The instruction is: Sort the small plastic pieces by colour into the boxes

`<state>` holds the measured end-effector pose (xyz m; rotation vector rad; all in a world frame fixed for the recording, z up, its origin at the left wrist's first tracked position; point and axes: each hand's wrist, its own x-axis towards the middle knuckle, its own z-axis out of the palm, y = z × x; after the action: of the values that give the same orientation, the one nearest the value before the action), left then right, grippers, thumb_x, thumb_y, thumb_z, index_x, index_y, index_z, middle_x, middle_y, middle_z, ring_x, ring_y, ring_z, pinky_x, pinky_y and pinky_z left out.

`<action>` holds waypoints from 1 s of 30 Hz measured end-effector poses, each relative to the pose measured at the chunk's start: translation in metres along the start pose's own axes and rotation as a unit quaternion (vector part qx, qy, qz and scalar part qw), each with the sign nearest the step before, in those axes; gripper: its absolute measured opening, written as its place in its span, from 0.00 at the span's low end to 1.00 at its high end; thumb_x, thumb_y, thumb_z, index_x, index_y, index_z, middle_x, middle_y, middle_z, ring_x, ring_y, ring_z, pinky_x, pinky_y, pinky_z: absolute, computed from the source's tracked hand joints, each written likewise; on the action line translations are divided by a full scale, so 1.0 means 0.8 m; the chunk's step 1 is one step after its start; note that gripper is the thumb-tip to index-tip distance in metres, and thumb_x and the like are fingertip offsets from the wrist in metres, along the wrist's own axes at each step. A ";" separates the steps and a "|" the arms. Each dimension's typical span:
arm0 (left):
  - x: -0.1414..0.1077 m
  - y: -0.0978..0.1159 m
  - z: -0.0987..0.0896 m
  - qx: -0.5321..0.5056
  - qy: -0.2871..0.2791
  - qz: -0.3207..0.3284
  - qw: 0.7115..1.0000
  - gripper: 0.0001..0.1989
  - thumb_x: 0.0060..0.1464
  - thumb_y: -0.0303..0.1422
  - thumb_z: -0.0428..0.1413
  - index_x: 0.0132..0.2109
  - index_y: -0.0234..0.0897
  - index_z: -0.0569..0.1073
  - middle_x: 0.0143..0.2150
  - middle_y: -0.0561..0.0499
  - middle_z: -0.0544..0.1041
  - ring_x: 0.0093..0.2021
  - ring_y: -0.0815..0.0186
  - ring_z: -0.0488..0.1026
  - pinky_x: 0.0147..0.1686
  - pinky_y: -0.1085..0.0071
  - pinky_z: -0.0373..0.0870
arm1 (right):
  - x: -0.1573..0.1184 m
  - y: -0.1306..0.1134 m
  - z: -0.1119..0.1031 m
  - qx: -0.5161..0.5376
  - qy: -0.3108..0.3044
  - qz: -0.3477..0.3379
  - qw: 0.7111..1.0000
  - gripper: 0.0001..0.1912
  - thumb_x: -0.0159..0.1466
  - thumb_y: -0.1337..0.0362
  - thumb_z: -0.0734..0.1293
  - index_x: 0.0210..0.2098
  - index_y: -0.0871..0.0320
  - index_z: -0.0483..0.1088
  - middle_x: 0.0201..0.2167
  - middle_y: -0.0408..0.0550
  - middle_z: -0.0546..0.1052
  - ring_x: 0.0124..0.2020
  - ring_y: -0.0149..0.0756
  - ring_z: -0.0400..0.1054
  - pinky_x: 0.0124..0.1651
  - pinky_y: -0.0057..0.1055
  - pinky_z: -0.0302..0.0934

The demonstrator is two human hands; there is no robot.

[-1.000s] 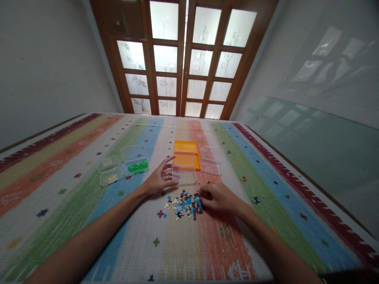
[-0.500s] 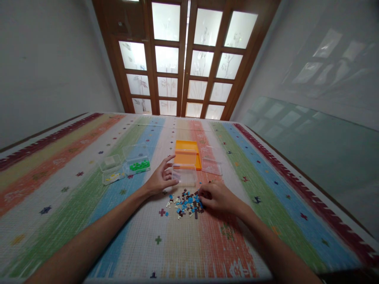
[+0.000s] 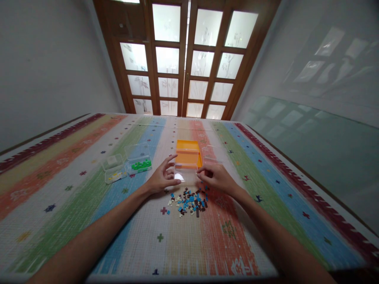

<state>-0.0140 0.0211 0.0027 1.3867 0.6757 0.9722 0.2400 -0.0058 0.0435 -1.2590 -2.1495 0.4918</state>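
A clear plastic box (image 3: 186, 176) with its lid raised lies in front of me. My left hand (image 3: 162, 176) rests at the box's left side, thumb and fingers spread around its corner. At the right edge of the box is my right hand (image 3: 214, 176), its fingertips pinched together; whatever is between them is too small to make out. Nearer to me, a loose pile of small blue, brown and cream bricks (image 3: 191, 202) is spread on the striped cloth.
Behind the clear box stands an orange tray (image 3: 188, 145). To the left are an open clear box of green pieces (image 3: 140, 165) and one with yellow and white pieces (image 3: 116, 175). Another clear box (image 3: 213, 159) sits behind my right hand. A patterned cloth (image 3: 124, 228) covers the table.
My right hand has moved up and away from the brick pile to the right edge of the clear box. My left hand stays beside the box.
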 end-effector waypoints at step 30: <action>0.009 -0.012 -0.005 -0.017 -0.028 0.001 0.999 0.41 0.41 0.27 0.70 0.63 0.39 0.67 0.55 0.40 0.73 0.39 0.68 0.74 0.46 0.62 0.73 | 0.023 0.008 0.030 -0.049 0.022 -0.004 0.999 0.13 0.67 0.64 0.62 0.43 0.61 0.77 0.30 0.49 0.80 0.29 0.34 0.70 0.34 0.28 0.57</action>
<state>-0.0125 0.0303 -0.0065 1.3809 0.6138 0.9395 0.2214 0.0130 0.0272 -1.3006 -2.1646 0.3549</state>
